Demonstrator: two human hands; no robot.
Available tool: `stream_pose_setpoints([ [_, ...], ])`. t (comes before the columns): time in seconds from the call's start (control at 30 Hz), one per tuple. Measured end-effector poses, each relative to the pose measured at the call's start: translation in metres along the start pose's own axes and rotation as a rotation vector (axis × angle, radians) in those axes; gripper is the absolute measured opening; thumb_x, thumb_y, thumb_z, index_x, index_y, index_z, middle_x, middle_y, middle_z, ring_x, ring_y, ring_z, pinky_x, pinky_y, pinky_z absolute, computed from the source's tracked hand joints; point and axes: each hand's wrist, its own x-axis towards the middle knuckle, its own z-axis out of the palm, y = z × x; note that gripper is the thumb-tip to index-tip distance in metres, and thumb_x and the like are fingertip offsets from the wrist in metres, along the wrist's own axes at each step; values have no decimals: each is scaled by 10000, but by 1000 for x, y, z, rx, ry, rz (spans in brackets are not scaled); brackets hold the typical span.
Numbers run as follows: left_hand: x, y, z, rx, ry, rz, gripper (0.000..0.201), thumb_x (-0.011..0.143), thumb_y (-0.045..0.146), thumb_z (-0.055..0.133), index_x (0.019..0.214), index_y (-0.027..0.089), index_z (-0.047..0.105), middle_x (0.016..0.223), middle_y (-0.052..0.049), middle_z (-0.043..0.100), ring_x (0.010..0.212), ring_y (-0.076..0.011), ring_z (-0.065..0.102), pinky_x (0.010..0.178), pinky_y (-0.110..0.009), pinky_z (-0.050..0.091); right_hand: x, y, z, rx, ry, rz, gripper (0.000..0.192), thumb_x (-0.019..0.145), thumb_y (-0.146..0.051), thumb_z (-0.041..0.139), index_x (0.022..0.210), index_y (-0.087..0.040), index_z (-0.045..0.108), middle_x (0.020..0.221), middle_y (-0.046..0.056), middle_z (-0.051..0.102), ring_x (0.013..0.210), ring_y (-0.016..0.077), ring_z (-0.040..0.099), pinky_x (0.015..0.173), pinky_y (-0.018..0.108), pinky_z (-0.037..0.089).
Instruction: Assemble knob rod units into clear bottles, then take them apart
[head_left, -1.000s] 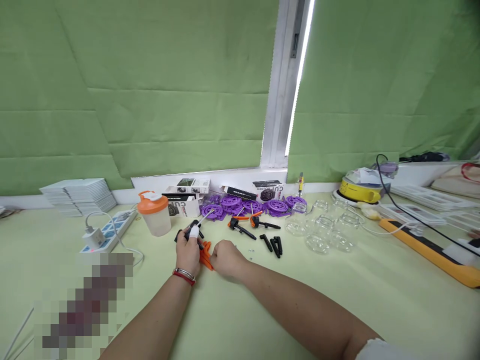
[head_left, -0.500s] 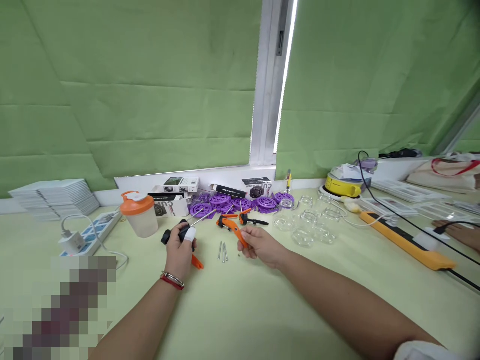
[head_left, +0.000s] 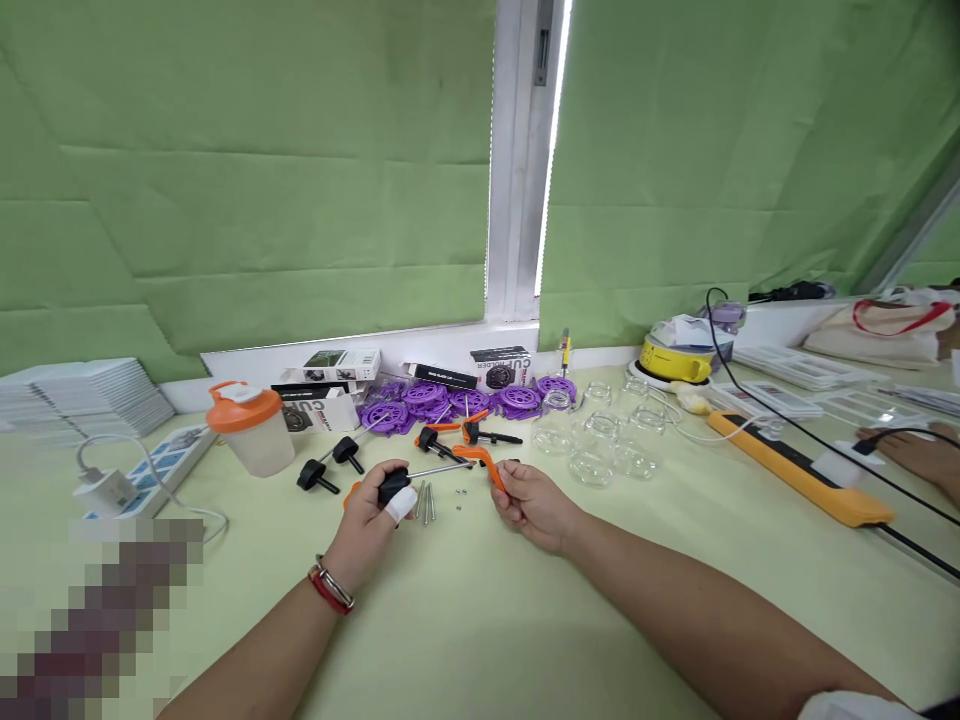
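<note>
At centre frame, the left hand [head_left: 369, 510] grips a black-knobbed rod [head_left: 420, 473] while the right hand [head_left: 531, 495] pinches an orange clip [head_left: 480, 457]; mating them apparently needs careful alignment

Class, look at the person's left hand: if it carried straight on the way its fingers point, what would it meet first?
Probably the loose metal screws lying just beyond the left hand, which grips a black knob with rod; depth is uncertain.
</note>
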Motion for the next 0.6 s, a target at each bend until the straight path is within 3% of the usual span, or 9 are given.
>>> stream_pose_setpoints([
  [0.27, -2, -2, 2, 18, -69, 10, 411, 724, 382, 637, 1084, 211, 536, 794, -14, 603, 661, -158, 582, 633, -286, 456, -2, 2, -2, -3, -54, 14, 308, 758, -435, 655, 818, -194, 473, 544, -72, 475, 414, 37, 297, 433, 190, 161],
  [0.6, -7, 4, 8, 28, -50, 65, 350, 734, 370, 621, 1047, 227, 558, 847, -7, 568, 662, -153, 590, 636, -313, 488, -9, -1, 7, 23, -103, 32, 315, 752, -437, 664, 803, -193, 472, 527, -75, 463, 401, 38, 268, 422, 199, 136],
])
